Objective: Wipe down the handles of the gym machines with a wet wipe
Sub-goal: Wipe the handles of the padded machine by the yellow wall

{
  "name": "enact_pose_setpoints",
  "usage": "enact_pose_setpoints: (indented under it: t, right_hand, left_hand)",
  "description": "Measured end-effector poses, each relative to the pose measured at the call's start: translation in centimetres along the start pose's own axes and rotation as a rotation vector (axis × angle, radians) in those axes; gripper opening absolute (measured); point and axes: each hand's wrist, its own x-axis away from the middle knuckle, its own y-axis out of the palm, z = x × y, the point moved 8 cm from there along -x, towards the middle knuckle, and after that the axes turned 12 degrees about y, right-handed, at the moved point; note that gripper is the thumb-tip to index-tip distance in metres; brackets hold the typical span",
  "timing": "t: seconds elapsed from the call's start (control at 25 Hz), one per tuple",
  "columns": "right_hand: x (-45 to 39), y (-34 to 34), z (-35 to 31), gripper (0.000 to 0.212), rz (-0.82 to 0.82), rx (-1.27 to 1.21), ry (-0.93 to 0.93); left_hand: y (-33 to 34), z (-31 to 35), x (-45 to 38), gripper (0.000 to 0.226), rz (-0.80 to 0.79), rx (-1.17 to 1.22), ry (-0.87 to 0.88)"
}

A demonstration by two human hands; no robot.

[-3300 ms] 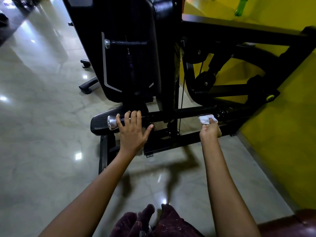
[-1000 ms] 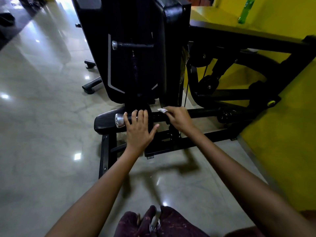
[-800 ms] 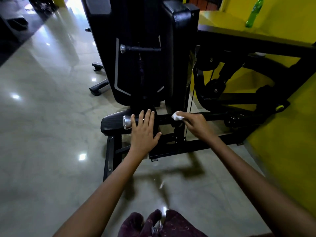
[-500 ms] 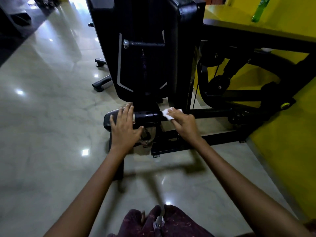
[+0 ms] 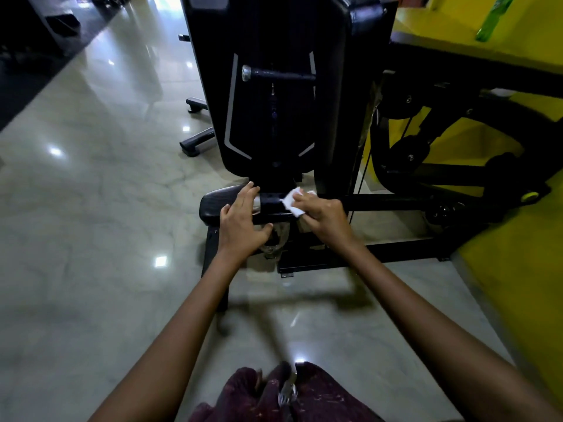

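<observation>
A black horizontal handle bar (image 5: pixel 272 201) runs across the foot of a black gym machine (image 5: pixel 274 95). My right hand (image 5: pixel 323 213) pinches a white wet wipe (image 5: pixel 292 202) and holds it against the bar near its left end. My left hand (image 5: pixel 242 222) lies over the bar's left end with fingers straight, thumb spread below the bar. The hand hides the bar's silver end cap. A second short handle (image 5: pixel 277 75) with a silver cap sits higher on the machine's black panel.
A yellow wall (image 5: pixel 518 269) is on the right, with the machine's black frame and pulleys (image 5: pixel 408 150) in front of it. A green bottle (image 5: pixel 490 18) stands on a yellow ledge at top right. Polished grey floor (image 5: pixel 91 208) spreads left. My knees (image 5: pixel 283 394) show at the bottom.
My right hand slid the wipe leftward along the bar from its right part to close beside my left hand. My left hand shifted onto the bar's end, covering the silver cap.
</observation>
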Motion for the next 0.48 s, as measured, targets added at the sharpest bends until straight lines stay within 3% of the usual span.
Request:
enact_pose_setpoints:
  t: [0.12,0.24,0.36,0.48]
  right_hand:
    - [-1.0,2.3,-3.9,0.029,-0.039,-0.019,-0.017]
    - [-0.6,1.4,-3.2,0.03,-0.092,-0.003,-0.108]
    - [-0.5,-1.5,1.0,0.027,-0.037,-0.044,0.004]
    - [-0.4,-1.1,0.5,0.021,0.044,-0.114,0.121]
  left_hand:
    - [-0.3,-0.2,0.0,0.075,0.014,0.025,0.003]
    - [-0.3,-0.2,-0.1,0.075,0.018,0.044,-0.025]
    - [-0.2,-0.2,-0.1,0.078,0.0,0.055,-0.03]
    - [-0.3,-0.3,-0.3,0.081,-0.023,0.121,-0.026]
